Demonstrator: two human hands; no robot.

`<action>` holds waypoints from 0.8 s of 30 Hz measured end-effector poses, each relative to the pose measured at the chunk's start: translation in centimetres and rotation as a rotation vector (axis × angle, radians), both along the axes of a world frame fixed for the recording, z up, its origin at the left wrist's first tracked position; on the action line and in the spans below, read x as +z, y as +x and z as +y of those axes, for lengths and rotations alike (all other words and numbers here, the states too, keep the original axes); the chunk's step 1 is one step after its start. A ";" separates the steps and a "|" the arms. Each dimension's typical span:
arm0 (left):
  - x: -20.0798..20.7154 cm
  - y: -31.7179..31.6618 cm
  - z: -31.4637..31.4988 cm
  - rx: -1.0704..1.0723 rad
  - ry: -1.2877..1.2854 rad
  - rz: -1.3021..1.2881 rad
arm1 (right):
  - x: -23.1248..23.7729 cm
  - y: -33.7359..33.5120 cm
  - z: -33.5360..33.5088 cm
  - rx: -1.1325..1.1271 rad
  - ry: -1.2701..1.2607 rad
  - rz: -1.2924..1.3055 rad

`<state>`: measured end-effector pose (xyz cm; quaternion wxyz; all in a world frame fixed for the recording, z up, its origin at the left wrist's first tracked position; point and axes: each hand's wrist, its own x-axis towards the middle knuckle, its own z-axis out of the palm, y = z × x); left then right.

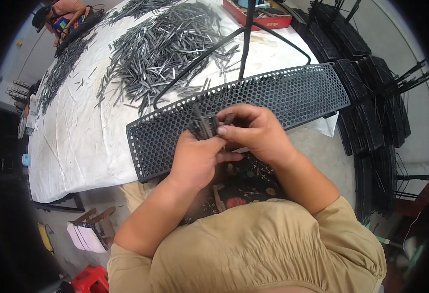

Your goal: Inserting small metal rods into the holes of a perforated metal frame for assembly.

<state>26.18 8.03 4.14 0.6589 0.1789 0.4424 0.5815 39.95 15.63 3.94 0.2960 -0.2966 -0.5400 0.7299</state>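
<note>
My left hand [195, 158] is closed round a bundle of short dark strips [202, 124], their ends standing up past the thumb. My right hand [253, 132] meets it, thumb and forefinger pinched on a dark strip [229, 118] beside the bundle. Both hands are over the near edge of a long black perforated panel [297, 100]. Thin black rods [246, 46] rise from the panel's far side. Beyond it, a large heap of the same grey strips [163, 49] is spread over the table.
White cloth [87, 141] covers the table. A red tray [273, 22] stands at the far edge. More black panels [378, 107] are stacked on the right. Another person [65, 22] works at the far left. On the floor are a red stool [90, 279] and a padded seat [87, 237].
</note>
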 end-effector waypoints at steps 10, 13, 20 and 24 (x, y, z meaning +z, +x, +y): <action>0.9 -0.7 1.0 -0.259 -0.024 -0.022 | -0.5 1.1 1.2 0.015 -0.035 0.027; 0.8 -0.7 1.2 -0.270 -0.043 -0.018 | -0.4 1.0 1.3 -0.021 -0.100 0.017; -0.2 -0.5 1.6 -0.139 -0.053 0.085 | -0.4 0.5 1.4 -0.187 -0.157 0.083; 0.3 0.2 1.8 -0.198 -0.025 0.123 | 0.3 1.3 1.4 -0.077 -0.065 0.035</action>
